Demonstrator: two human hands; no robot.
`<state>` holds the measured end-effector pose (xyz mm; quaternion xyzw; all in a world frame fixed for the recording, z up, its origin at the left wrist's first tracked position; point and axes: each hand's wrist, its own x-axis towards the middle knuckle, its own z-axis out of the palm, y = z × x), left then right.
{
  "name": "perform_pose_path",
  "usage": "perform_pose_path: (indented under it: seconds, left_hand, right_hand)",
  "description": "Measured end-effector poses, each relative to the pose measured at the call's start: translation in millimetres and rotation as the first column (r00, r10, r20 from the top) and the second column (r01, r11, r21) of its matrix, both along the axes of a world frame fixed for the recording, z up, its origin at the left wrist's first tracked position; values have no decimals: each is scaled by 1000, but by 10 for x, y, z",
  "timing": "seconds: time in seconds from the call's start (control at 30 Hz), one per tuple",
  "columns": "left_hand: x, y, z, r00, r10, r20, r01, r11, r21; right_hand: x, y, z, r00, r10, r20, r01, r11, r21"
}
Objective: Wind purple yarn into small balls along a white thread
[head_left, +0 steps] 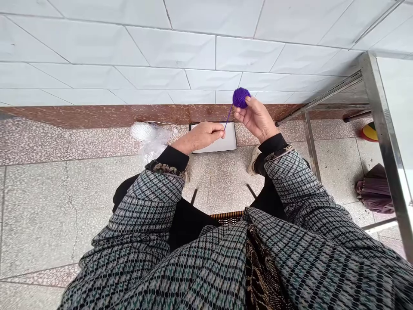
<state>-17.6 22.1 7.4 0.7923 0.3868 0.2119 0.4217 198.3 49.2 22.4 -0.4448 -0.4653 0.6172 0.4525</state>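
Observation:
A small purple ball of yarn (240,98) is gripped between the thumb and fingers of my right hand (256,118), raised in front of the tiled wall. From the ball a taut purple strand (229,116) runs down to my left hand (206,135). The left thumb and forefinger are pinched on that strand, with the other fingers curled in. Below both hands a shallow white tray with a dark rim (215,144) lies on the floor, partly covered by my left hand.
White yarn in clear plastic (150,135) lies on the floor, left of the tray. A metal-framed table (379,112) stands at right, with a dark purple cloth-like bundle (376,189) and a red-and-yellow object (370,131) near it. A tiled wall (180,49) rises ahead.

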Motion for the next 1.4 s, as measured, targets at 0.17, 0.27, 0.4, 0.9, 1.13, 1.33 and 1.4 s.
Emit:
perform_pose_path:
  seconds: [0.17,0.27,0.4,0.9,1.13,1.33,1.4]
  left_hand:
    - [3,-40,69,991,-130,3,130,991,-11]
    - [-21,-47,93,994,-106,10,106,994,3]
    - [-97,4,86,997,71,40,-73,995,65]
    - [33,-39,32,978,-205,-50,202,978,-57]
    - [-44,-24,59,998,-57,-17,57,998,3]
    - [-156,81,23,978,210,22,-211,975,67]
    - [-129,82,-4,982,189,13,-189,980,54]
  right_hand:
    - [-28,26,-144,997,32,71,-32,999,-9]
    - [-37,0,-177,955,133,266,-130,991,-30]
    - [-23,-80,-102,770,528,357,-517,845,-137]
    - [-81,-28,-13,999,50,-18,-51,994,-96]
    - [-86,-80,-136,795,418,440,-404,905,-129]
    - [-14,-122,3,829,545,127,-541,838,-69]
    - [-1,-100,8,903,430,10,-429,903,-21]
